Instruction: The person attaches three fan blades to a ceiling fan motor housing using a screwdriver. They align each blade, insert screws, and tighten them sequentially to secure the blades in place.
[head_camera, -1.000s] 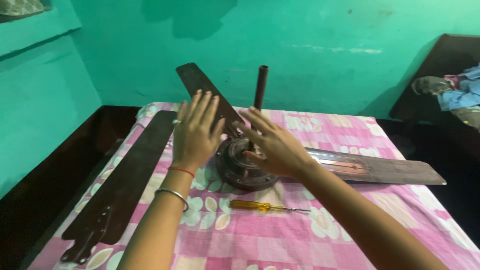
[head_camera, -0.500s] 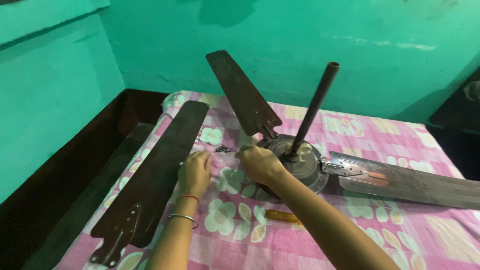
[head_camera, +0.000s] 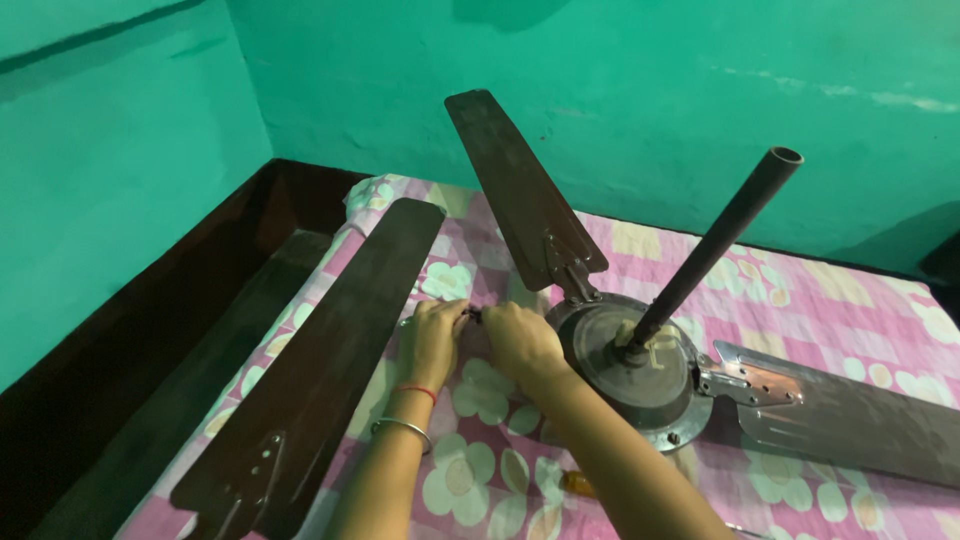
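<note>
Bed (head_camera: 800, 300) under pink floral sheet carries ceiling fan motor (head_camera: 625, 365), two blades attached, downrod (head_camera: 715, 245) tilted up. Detached blade (head_camera: 330, 360) lies left of motor. Left hand (head_camera: 432, 340) and right hand (head_camera: 520, 340) meet between them, fingers pinched narrow on a small dark part (head_camera: 472, 314), too small to identify.

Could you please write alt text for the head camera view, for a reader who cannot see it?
A person's left hand and right hand meet over a small dark part, too small to identify, beside the round metal motor housing of a dismantled ceiling fan on a pink floral cloth. A detached dark brown fan blade lies to the left.
</note>
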